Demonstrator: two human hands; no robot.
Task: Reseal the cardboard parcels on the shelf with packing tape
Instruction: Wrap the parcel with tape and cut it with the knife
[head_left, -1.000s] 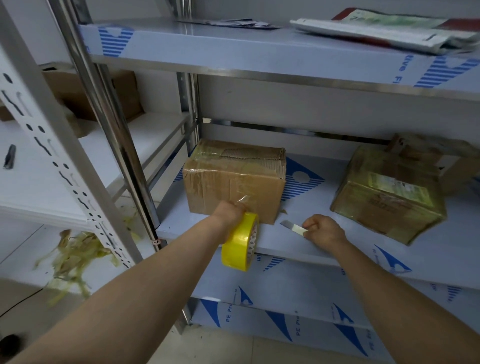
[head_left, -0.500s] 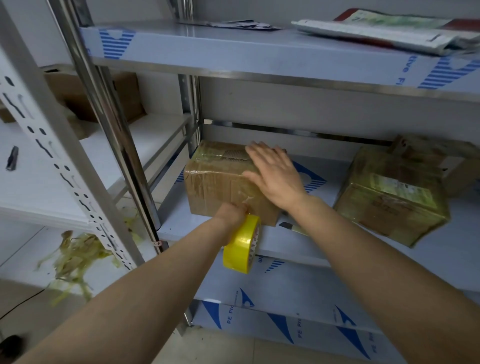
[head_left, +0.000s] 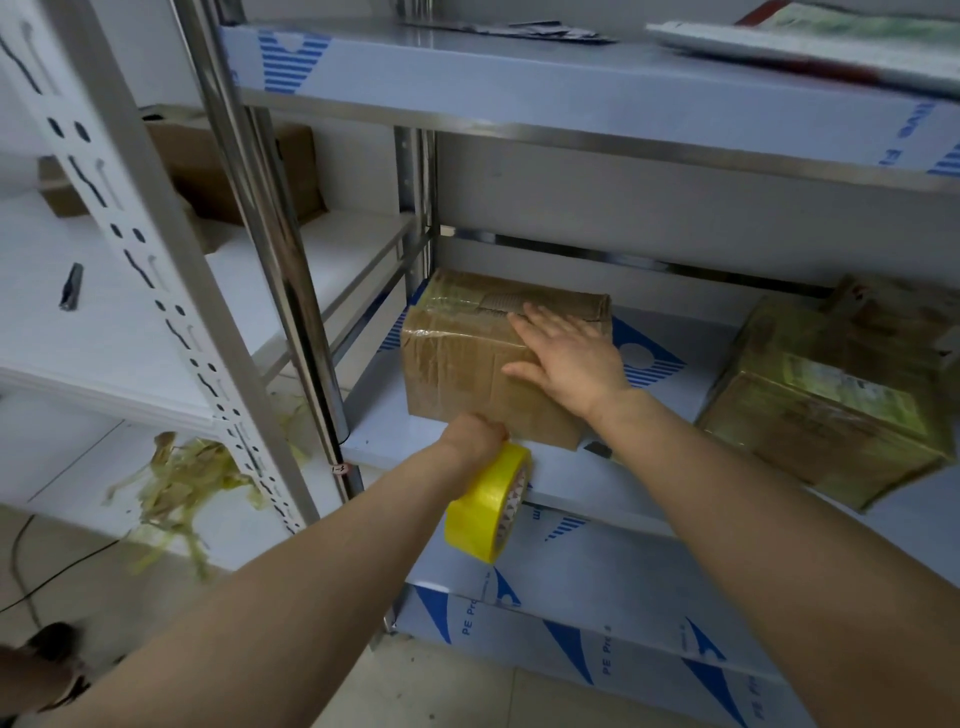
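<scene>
Head view: parcel straight ahead, one hand on it, tape below
The brown parcel (head_left: 457, 364) lies on the shelf (head_left: 649, 470), long axis left to right. The right hand (head_left: 571, 358) is spread flat over its top front edge, while the left hand (head_left: 475, 434) grips the yellow tape roll (head_left: 488, 501) just beside its lower front. A second parcel (head_left: 826, 410) sits well apart to the right. The film (head_left: 470, 621) on the lower shelf reads "PE Pro"; the print on the roll is unreadable
</scene>
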